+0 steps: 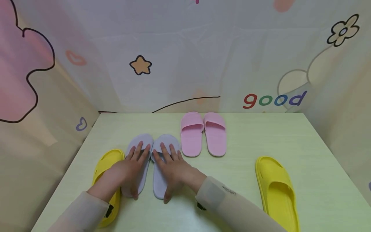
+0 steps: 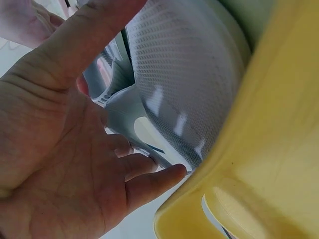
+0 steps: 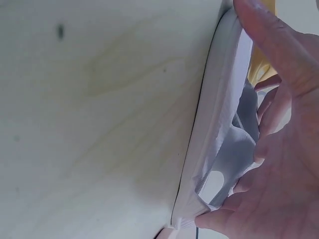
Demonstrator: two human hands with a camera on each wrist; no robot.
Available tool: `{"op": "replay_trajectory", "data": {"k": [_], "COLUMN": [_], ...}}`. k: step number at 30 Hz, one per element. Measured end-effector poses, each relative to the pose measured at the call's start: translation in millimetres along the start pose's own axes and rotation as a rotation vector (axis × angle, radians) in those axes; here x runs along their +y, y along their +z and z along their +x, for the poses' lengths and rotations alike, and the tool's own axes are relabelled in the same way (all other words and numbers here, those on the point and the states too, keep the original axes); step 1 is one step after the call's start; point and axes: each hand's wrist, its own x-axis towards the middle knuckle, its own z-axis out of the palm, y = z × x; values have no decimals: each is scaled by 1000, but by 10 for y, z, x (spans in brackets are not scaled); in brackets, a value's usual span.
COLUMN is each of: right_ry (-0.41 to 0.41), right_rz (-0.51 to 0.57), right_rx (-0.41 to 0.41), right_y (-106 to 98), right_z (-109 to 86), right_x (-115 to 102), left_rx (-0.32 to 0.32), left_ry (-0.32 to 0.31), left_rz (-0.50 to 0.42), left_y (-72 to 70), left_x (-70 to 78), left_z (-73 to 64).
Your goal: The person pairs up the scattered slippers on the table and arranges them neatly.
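Two pale lavender slippers stand side by side on the table, toes toward the back. Over the strap of the left slipper (image 1: 142, 140) my left hand (image 1: 130, 170) lies with spread, straight fingers, its thumb near the heel. Likewise, my right hand (image 1: 175, 170) rests across the right slipper (image 1: 166, 139), fingers extended over the strap and thumb by the heel. In the left wrist view the textured footbed (image 2: 184, 74) shows beside the opened palm. The right wrist view shows the slipper's side edge (image 3: 214, 109) along the thumb and little finger. Parts of both straps are hidden by the hands.
A yellow slipper (image 1: 108, 158) stands left of the lavender pair, partly under my left forearm. Another yellow slipper (image 1: 271, 172) is at the right. Two pink slippers (image 1: 192, 141) stand at the back edge of the table (image 1: 246, 138). A printed curtain (image 1: 179, 64) surrounds the table.
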Motion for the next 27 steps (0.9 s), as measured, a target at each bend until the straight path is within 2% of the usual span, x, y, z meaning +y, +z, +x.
{"op": "replay_trajectory", "data": {"k": [27], "right_ry": [29], "right_rz": [-57], "right_rx": [-4], "right_y": [-167], "right_z": [244], "right_x": [93], "left_rx": [13], "left_ry": [22], "left_rz": [107], "left_y": [-166], "left_x": [-144], "left_z": [235]}}
